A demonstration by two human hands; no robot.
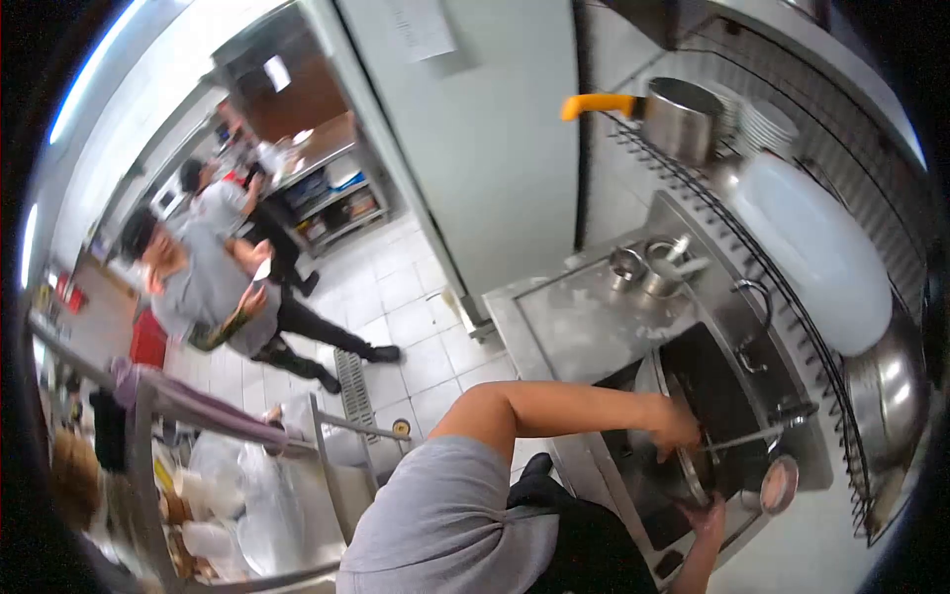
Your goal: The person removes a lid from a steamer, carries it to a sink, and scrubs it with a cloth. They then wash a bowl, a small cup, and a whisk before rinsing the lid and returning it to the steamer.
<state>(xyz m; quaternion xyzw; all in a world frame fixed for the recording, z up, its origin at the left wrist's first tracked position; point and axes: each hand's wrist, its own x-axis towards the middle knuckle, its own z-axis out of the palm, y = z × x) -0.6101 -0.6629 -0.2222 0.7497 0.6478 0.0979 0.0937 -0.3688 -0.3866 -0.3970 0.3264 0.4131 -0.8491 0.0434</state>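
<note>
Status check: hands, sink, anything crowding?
Left hand grips round metal pan rim in the sink. Right hand at its lower edge. Long thin metal rod crosses the basin.

- left arm stretches out pretty much straight, bare from the sleeve down, left hand (676, 428) curled with fingers bent downward
- right hand (709, 519) comes up from below, fingers spread, forearm mostly cut off

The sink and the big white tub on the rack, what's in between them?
In the head view, a curved metal faucet stands on the steel ledge between the sink and the white tub on the wire rack.
</note>
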